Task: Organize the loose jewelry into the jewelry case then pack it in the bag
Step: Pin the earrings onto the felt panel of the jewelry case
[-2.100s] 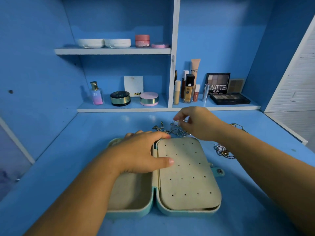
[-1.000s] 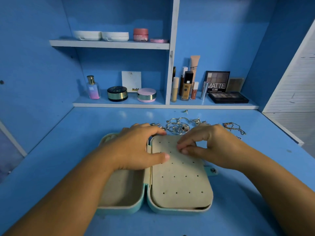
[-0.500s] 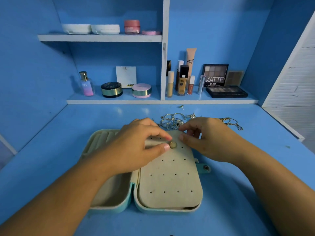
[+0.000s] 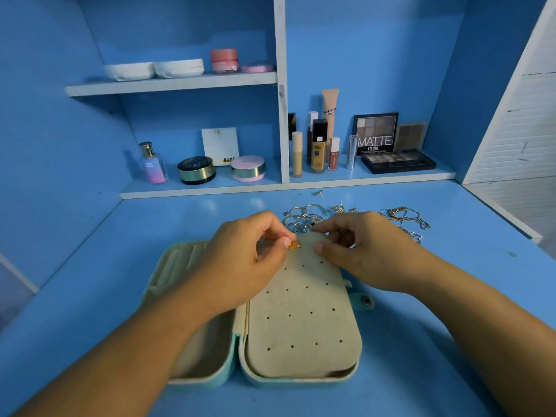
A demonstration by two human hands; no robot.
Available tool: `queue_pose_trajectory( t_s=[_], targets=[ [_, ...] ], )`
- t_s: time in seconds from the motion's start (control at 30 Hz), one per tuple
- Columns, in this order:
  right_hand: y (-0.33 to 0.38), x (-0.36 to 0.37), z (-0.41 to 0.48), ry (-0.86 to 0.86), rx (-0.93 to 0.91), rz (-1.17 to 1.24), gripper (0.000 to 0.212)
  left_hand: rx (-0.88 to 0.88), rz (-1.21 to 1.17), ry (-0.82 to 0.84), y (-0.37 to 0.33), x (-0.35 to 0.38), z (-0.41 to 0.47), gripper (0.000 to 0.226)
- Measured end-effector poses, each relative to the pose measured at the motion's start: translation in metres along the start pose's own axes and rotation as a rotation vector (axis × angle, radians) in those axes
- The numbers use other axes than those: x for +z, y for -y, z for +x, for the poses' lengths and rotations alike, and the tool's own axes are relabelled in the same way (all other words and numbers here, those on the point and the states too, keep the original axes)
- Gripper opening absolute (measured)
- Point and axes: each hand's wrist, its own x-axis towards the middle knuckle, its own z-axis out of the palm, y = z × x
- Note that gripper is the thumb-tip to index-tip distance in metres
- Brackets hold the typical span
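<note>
sorting of jewelry at a blue worktop [image 4: 90, 266], seen from above the person's own arms. left of centre lies an open pale teal jewelry case with cream lining [image 4: 177, 263]. its left half shows padded ring rolls at the far end.

the left hand [image 4: 246, 260] reaches over that half. its thumb and forefinger are closed in a pinch on a small amber and gold stud earring [image 4: 294, 245], and the other fingers are curled. the earring sits near the far left corner of the cream perforated earring panel [image 4: 301, 320] that covers the case's right half. whether its post is in a hole cannot be told.

just to the right, the right hand [image 4: 370, 254] has its fingers curled, thumb tip on the panel's face and forefinger at its far edge. whether it holds anything cannot be told.

behind both hands a tangle of silver loose jewelry [image 4: 304, 218] lies on the worktop, close to the case's far edge. thin gold chains [image 4: 403, 216] lie further right, and one lone stud [image 4: 319, 192] lies nearer the shelf. no bag is in view.

the step in hand looks like seating this earring in the panel, which shows no other piece. the next move probably calls for a steady push of the post through a hole, perhaps with the right hand bracing the panel, then a return to the pile. most pieces are not yet packed, so the task seems early.
</note>
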Motion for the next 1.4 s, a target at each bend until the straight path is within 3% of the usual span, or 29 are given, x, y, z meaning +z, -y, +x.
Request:
queue_pose_trajectory(
  t_s=[0.37,0.5,0.7,0.83,0.97,1.2,1.4],
  targets=[
    [0.012,-0.005,-0.006,0.097,0.111,0.29,0.06,-0.002,-0.048,0.02,0.002,-0.008,0.0,0.011],
    [0.013,0.0,-0.005,0.076,0.156,0.364,0.058,0.024,-0.013,0.05,0.001,-0.009,0.0,0.003],
    [0.013,0.0,-0.005,0.07,0.097,0.479,0.05,-0.045,-0.113,0.078,-0.002,-0.014,-0.001,0.019],
    [0.015,0.001,-0.008,0.111,0.034,0.709,0.062,-0.069,-0.183,0.03,-0.008,-0.017,-0.001,0.028],
    [0.02,0.008,-0.011,0.095,-0.012,0.863,0.057,-0.061,-0.24,-0.046,-0.011,-0.016,0.0,0.032],
    [0.016,0.018,-0.009,0.069,-0.059,0.808,0.057,0.103,-0.124,-0.136,-0.005,-0.013,0.006,0.026],
    [0.011,0.023,-0.006,0.017,-0.117,0.689,0.08,0.284,0.103,-0.176,0.002,-0.013,0.015,0.027]
  ],
)
